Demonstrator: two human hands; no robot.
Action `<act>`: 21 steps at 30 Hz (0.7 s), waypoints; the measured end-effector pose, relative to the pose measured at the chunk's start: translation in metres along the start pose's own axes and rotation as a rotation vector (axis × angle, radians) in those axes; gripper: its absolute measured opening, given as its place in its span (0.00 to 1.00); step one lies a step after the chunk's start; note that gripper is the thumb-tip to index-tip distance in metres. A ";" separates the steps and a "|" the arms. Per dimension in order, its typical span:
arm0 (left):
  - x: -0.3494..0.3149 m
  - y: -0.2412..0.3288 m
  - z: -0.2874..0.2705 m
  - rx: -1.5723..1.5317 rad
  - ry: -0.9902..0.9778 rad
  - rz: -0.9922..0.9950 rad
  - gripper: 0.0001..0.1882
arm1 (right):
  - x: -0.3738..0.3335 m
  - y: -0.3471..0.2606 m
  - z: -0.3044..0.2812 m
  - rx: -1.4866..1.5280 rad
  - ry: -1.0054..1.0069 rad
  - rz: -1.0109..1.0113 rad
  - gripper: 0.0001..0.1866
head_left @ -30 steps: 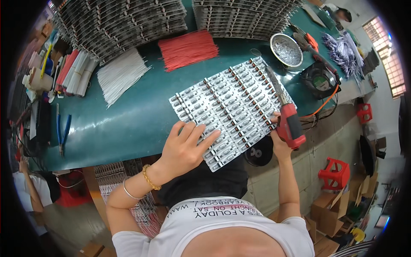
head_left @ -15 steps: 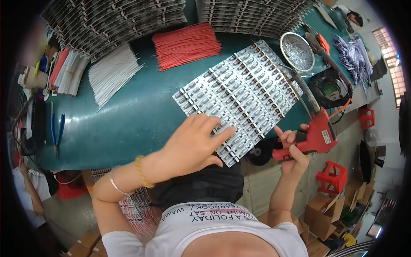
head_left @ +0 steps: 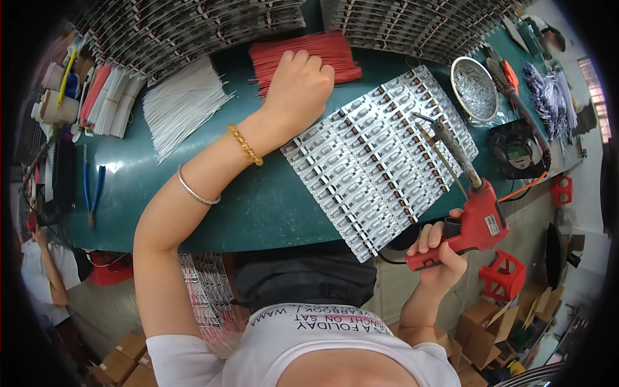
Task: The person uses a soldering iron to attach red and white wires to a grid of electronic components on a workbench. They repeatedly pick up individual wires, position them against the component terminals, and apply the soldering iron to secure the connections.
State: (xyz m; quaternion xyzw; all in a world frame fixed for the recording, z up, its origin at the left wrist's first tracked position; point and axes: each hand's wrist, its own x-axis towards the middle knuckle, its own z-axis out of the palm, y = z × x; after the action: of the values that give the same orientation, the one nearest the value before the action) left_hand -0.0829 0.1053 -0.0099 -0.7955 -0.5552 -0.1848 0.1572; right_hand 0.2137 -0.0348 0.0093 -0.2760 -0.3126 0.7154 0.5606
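My left hand rests over the near edge of a bundle of cut red wires. Its fingers are curled inward with the tips hidden beneath them, so what they pinch does not show. In my right hand is a red soldering gun, gripped by its handle. Its metal barrel and a thin solder feed tube point up and left over a silvery panel, which lies tilted on the table. Rows of small electronic modules with dark and orange parts cover the panel, and its near corner overhangs the table edge.
White wires lie left of the red ones. Blue-handled pliers are at the far left. A metal bowl and a black fan stand right of the panel. Stacked module panels line the back. Another person is at left.
My left hand has moved from the panel up to the red wires, and its fingers have curled. My right hand keeps the soldering gun, whose tip now sits over the panel.
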 end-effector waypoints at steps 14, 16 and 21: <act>-0.045 -0.013 -0.074 -0.618 0.148 -0.356 0.05 | -0.006 0.006 0.010 0.241 -0.077 0.147 0.28; -0.068 -0.011 -0.097 -0.796 -0.025 -0.589 0.04 | -0.007 0.009 0.012 0.285 -0.090 0.190 0.29; -0.111 -0.005 -0.107 -0.937 -0.205 -0.785 0.08 | -0.022 0.018 0.034 -0.061 -0.069 0.177 0.33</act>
State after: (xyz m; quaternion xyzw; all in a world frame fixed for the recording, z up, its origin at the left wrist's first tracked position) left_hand -0.1354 -0.0335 0.0325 -0.5302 -0.6785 -0.3756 -0.3428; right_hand 0.1816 -0.0640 0.0193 -0.2948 -0.3278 0.7613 0.4754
